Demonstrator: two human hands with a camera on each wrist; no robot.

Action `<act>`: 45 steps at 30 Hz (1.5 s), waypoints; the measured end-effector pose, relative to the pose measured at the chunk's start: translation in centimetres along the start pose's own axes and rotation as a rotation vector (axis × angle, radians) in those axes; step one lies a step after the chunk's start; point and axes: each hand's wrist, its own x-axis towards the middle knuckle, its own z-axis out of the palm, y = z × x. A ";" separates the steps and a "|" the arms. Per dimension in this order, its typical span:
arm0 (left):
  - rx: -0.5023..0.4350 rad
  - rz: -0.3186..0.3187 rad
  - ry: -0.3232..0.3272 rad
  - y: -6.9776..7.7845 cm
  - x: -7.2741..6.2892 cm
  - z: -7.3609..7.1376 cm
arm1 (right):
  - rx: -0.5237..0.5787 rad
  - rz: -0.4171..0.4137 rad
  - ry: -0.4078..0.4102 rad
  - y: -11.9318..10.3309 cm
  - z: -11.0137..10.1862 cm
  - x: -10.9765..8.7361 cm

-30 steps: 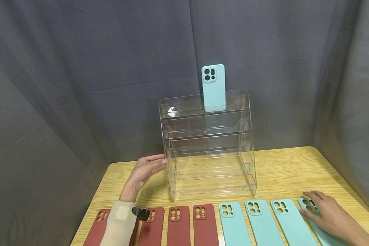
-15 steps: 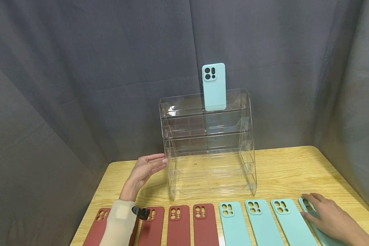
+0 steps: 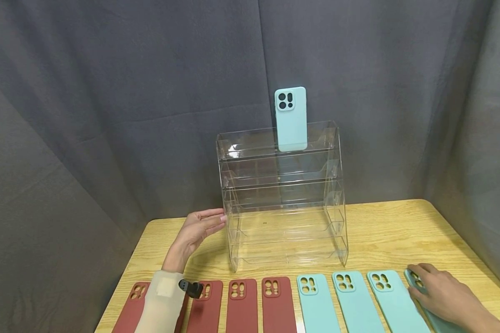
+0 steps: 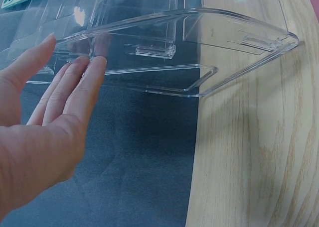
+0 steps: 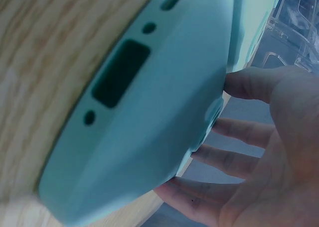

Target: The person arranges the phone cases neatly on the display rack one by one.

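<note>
A clear acrylic tiered display stand [image 3: 287, 222] rises at mid-table. My left hand [image 3: 196, 231] touches its left side with extended fingers, as the left wrist view also shows. One mint phone case [image 3: 292, 125] stands upright in the stand's top tier. At the right end of the front row lies another mint phone case [image 5: 164, 102], with my right hand [image 3: 443, 293] over it. In the right wrist view the thumb [image 5: 249, 82] is at one long edge and the other fingers reach the opposite edge and the camera cutouts, gripping it across its width.
More mint phone cases [image 3: 321, 305] lie flat along the front, beside several dark red phone cases [image 3: 241, 307]. My left sleeve [image 3: 160, 300] covers part of the red ones. Grey curtains [image 3: 183, 92] hang behind and at both sides of the wooden table [image 3: 383, 231].
My right hand has shifted slightly right and down along the end mint phone case, covering more of its camera cutouts. The left hand stays at the stand.
</note>
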 end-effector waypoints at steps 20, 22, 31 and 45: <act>0.004 0.009 -0.003 -0.2 -0.1 0.0 | -0.006 -0.061 0.159 -0.4 0.0 0.3; 0.001 0.010 -0.005 -0.2 -0.1 0.0 | -0.010 -0.062 0.165 -0.4 -0.1 0.3; -0.013 0.016 -0.007 -0.2 -0.1 -0.2 | -0.017 -0.117 0.315 -1.3 -0.8 0.9; 0.000 0.014 -0.004 -0.2 -0.2 0.0 | 0.045 -0.187 0.532 -4.8 -3.8 3.0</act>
